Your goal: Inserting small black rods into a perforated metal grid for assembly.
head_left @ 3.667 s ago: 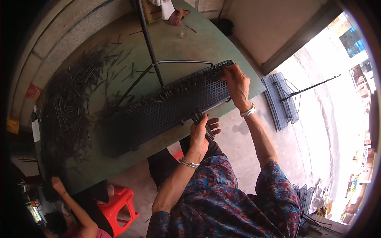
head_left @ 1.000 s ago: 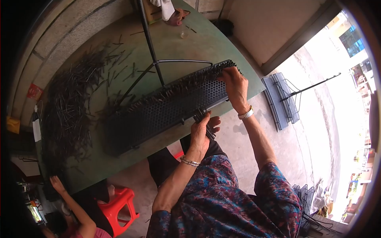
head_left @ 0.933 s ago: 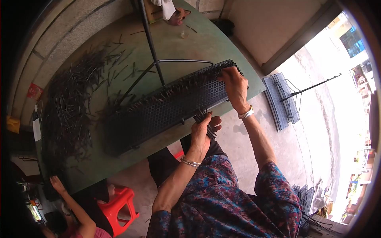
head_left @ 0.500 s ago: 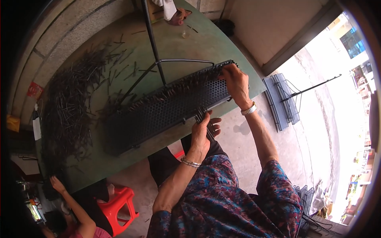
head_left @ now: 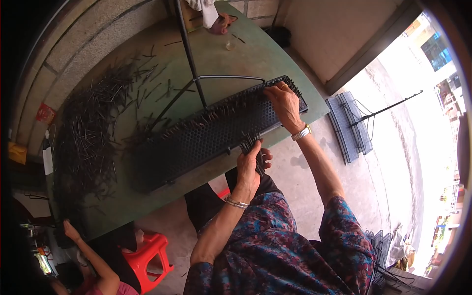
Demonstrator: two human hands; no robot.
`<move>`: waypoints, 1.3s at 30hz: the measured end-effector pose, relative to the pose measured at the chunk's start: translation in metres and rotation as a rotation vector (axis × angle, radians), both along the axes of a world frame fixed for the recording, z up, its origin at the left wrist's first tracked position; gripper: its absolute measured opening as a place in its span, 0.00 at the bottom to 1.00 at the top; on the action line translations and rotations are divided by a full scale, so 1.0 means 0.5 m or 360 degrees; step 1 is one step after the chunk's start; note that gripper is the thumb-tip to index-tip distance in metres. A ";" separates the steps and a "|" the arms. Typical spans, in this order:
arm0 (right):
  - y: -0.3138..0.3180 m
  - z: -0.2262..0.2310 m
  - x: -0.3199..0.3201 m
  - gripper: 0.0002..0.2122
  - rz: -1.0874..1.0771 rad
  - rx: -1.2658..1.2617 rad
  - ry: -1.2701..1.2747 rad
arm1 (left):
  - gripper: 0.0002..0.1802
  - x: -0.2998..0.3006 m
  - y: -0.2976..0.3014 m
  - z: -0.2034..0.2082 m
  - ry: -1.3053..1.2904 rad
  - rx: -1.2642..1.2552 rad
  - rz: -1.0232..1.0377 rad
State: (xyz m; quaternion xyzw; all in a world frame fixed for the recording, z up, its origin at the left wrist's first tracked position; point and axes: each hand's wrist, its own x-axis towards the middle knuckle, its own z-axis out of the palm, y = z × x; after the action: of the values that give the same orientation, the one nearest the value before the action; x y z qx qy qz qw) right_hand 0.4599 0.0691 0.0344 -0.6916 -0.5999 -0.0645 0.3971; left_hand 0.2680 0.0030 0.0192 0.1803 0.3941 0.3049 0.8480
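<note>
My left hand (head_left: 250, 169) is closed around a bundle of thin dark sticks (head_left: 250, 143), held at the near edge of a long dark rack (head_left: 196, 140) full of round holes. Short dark sticks (head_left: 214, 115) stand in a row along the rack's far side, and more crowd its right end. Over that right part, my right hand (head_left: 285, 105) has its fingers pinched together at the far row; what they hold is hidden. A metal frame with a long black rod (head_left: 189, 54) rises from the rack's far side.
A heap of loose dark sticks (head_left: 91, 130) covers the left of the green table (head_left: 157, 44). Another rack (head_left: 350, 127) with a rod lies on the floor at right. A red stool (head_left: 147, 260) and another person's arm (head_left: 96, 258) are at lower left.
My right hand has moved left and slightly nearer along the rack, uncovering the sticks at its right end. My left hand keeps the bundle in nearly the same place.
</note>
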 end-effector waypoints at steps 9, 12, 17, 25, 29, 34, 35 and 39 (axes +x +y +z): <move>-0.076 0.046 -0.036 0.10 0.0107 -0.0653 0.0618 | 0.14 -0.009 0.004 0.009 0.0046 0.0055 0.0009; -0.118 0.056 -0.061 0.11 0.0679 -0.0948 0.0926 | 0.16 -0.009 0.004 0.013 0.0091 0.0135 0.0016; -0.129 0.061 -0.053 0.11 0.0661 -0.0984 0.1108 | 0.17 -0.008 0.004 0.021 0.0091 0.0201 -0.0080; -0.132 0.061 -0.047 0.10 0.0677 -0.1037 0.1274 | 0.16 -0.013 0.011 0.026 0.0097 0.0192 -0.0236; -0.131 0.065 -0.046 0.10 0.0667 -0.1053 0.1478 | 0.15 -0.009 0.011 0.015 0.0111 0.0230 -0.0164; -0.130 0.071 -0.047 0.10 0.0630 -0.1008 0.1493 | 0.14 -0.008 0.013 0.013 0.0090 0.0244 -0.0160; -0.129 0.070 -0.047 0.09 0.0617 -0.1031 0.1541 | 0.14 -0.009 0.015 0.012 0.0099 0.0259 -0.0191; -0.126 0.070 -0.045 0.08 0.0596 -0.1049 0.1551 | 0.14 -0.007 0.019 0.012 0.0180 0.0230 -0.0222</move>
State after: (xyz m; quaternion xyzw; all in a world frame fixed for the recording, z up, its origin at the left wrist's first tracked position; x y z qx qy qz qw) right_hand 0.4372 0.0059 0.0692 -0.6108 -0.4492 0.5185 0.3954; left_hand 0.2646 0.0125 0.0250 0.2849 0.4049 0.2622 0.8283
